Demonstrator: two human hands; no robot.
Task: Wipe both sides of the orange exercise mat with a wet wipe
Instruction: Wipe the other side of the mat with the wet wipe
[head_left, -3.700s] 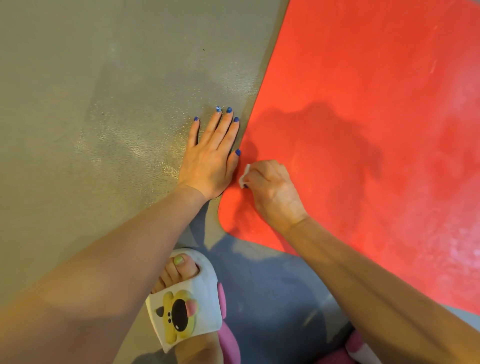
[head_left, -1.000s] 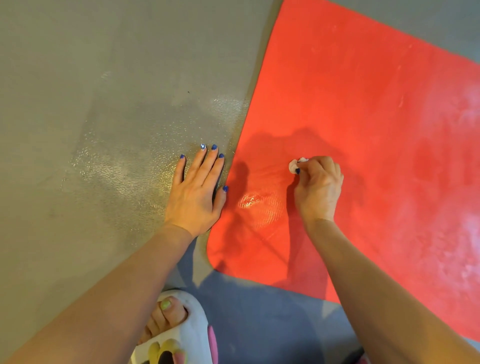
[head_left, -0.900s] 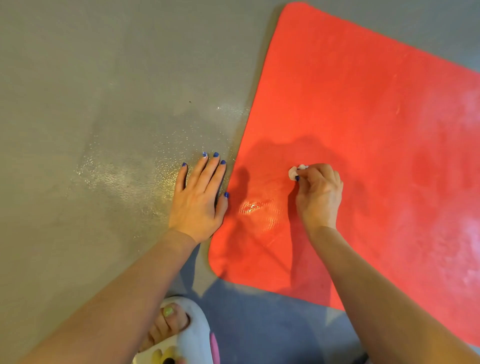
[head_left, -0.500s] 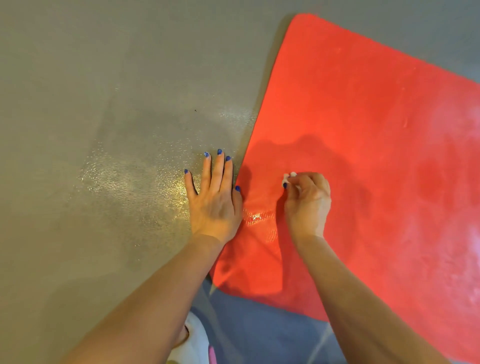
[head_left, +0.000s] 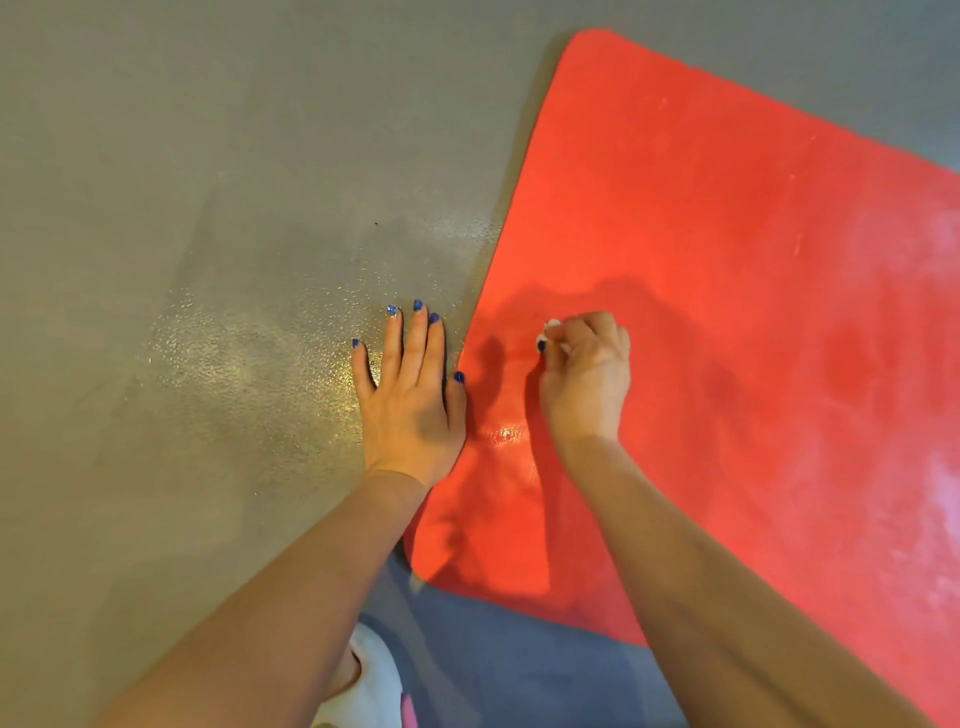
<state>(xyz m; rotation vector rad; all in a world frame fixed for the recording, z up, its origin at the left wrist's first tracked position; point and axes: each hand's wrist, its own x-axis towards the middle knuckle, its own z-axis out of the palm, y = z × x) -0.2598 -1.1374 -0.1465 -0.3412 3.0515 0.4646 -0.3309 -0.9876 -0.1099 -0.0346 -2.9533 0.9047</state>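
Note:
The orange exercise mat (head_left: 727, 291) lies flat on the grey floor and fills the right half of the view. My right hand (head_left: 587, 379) is curled on the mat near its left edge and pinches a small balled white wet wipe (head_left: 548, 332), most of which is hidden in the fingers. A wet shiny patch shows on the mat just below that hand. My left hand (head_left: 410, 395) rests flat on the floor with straight fingers, its thumb side against the mat's left edge.
The textured grey floor (head_left: 208, 260) spreads left and beyond the mat. My foot in a white slipper (head_left: 369, 686) shows at the bottom edge, just below the mat's near corner.
My right hand with the wipe moved from the mat's near-left corner farther onto the mat, then drifted back toward the left edge. My left hand shifted right against the edge.

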